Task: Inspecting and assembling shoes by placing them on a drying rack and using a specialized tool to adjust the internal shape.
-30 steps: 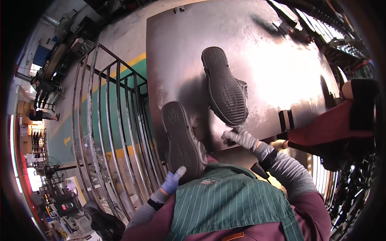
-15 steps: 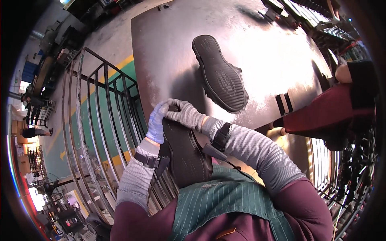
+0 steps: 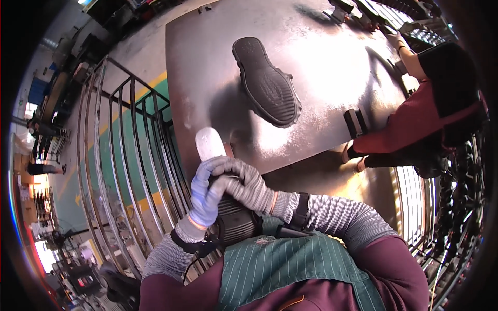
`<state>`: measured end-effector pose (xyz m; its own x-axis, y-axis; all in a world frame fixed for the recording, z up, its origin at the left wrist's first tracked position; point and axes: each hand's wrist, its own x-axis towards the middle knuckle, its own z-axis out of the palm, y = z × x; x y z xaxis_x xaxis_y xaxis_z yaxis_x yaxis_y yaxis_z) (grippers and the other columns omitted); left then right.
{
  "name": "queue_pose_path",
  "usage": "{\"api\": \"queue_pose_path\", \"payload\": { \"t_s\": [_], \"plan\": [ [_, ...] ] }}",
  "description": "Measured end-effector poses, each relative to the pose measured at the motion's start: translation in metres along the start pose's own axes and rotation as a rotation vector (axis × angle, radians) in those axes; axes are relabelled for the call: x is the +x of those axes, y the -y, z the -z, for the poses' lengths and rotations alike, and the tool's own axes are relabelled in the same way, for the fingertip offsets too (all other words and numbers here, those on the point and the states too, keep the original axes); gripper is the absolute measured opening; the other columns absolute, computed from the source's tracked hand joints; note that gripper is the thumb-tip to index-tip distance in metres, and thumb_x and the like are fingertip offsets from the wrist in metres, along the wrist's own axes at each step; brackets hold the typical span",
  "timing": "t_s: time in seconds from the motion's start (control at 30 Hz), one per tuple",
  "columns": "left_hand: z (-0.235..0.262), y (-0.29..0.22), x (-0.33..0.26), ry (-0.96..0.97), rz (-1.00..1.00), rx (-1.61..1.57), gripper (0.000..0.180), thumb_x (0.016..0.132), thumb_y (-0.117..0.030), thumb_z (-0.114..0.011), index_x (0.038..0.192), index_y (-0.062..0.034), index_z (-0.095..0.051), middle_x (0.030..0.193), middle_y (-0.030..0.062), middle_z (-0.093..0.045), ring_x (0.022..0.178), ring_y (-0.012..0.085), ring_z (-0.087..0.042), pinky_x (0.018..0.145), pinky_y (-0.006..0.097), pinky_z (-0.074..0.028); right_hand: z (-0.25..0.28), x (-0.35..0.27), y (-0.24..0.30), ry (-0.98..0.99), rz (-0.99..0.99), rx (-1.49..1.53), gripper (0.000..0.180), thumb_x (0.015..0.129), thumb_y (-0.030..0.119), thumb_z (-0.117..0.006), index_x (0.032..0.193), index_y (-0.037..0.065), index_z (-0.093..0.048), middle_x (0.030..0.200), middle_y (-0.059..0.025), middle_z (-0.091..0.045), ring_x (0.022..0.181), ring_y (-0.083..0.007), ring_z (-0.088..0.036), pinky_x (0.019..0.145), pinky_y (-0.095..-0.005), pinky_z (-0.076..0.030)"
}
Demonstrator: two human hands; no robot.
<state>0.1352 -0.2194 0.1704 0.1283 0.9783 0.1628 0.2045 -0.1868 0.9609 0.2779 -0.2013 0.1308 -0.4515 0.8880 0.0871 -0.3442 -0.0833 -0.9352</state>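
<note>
Currently, the left hand (image 3: 205,193) in a bluish knit glove and the right hand (image 3: 248,181) in a grey knit glove are curling tightly around a dark, ribbed-soled shoe (image 3: 237,224), holding it just in front of the green pinstriped apron (image 3: 290,264). Smooth, white, rounded form (image 3: 209,144) is sticking out beyond the fingers; its join with the shoe is being hidden by the gloves. Second black shoe (image 3: 267,85) is lying sole-up on the grey metal surface (image 3: 192,67), apart from both hands.
</note>
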Motion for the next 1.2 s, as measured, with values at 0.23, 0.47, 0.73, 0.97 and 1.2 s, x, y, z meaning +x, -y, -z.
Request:
{"api": "queue_pose_path", "payload": {
  "t_s": [0.23, 0.47, 0.73, 0.97, 1.2],
  "plan": [
    [-0.063, -0.006, -0.096, 0.100, -0.429, 0.410, 0.079, 0.089, -0.057, -0.050, 0.141, 0.0014, -0.035, 0.143, 0.0252, -0.037, 0.135, 0.0416, -0.033, 0.114, 0.050, -0.021, 0.038, -0.092, 0.013, 0.105, -0.574, 0.224, 0.037, 0.096, 0.033, -0.056, 0.118, 0.005, -0.055, 0.104, -0.0032, -0.057, 0.097, -0.0106, -0.053, 0.088, -0.0281, -0.045],
    [-0.048, 0.045, -0.116, -0.631, 0.044, 0.302, 0.072, 0.090, -0.043, -0.060, 0.139, 0.0024, -0.032, 0.138, 0.0236, -0.040, 0.126, 0.0370, -0.041, 0.105, 0.040, -0.034, 0.104, -0.115, 0.114, 0.010, -0.020, -0.524, 0.027, 0.078, 0.024, -0.077, 0.074, 0.004, -0.059, 0.062, -0.0053, -0.049, 0.059, -0.0105, -0.046, 0.055, -0.0288, -0.042],
    [-0.044, 0.056, -0.085, -0.424, 0.601, -0.530, 0.066, 0.083, -0.044, -0.069, 0.132, -0.0082, -0.044, 0.097, 0.0151, -0.065, 0.058, 0.0213, -0.063, 0.036, 0.031, -0.051, 0.208, -0.032, 0.038, -0.327, 0.142, -1.209, 0.048, 0.080, 0.030, -0.072, 0.120, 0.005, -0.059, 0.117, -0.0185, -0.058, 0.110, -0.0350, -0.054, 0.098, -0.0420, -0.042],
    [0.038, 0.119, 0.031, -0.259, 0.417, -0.243, 0.078, 0.076, -0.059, -0.070, 0.130, -0.0086, -0.046, 0.089, 0.0102, -0.064, 0.059, 0.0197, -0.063, 0.038, 0.029, -0.051, 0.189, 0.114, 0.022, -0.466, -0.435, 0.034, 0.073, 0.081, 0.037, -0.075, 0.132, -0.005, -0.043, 0.116, -0.0189, -0.061, 0.101, -0.0241, -0.062, 0.085, -0.0313, -0.050],
    [0.086, 0.121, 0.229, 0.444, 0.590, -0.252, 0.090, 0.066, -0.063, -0.075, 0.128, -0.0045, -0.048, 0.093, 0.0088, -0.064, 0.067, 0.0178, -0.065, 0.052, 0.028, -0.055, 0.164, 0.050, 0.028, -0.410, -0.159, -0.376, 0.080, 0.088, 0.031, -0.067, 0.148, 0.003, -0.023, 0.139, -0.0131, -0.047, 0.128, -0.0191, -0.044, 0.109, -0.0325, -0.031]
  ]
}}
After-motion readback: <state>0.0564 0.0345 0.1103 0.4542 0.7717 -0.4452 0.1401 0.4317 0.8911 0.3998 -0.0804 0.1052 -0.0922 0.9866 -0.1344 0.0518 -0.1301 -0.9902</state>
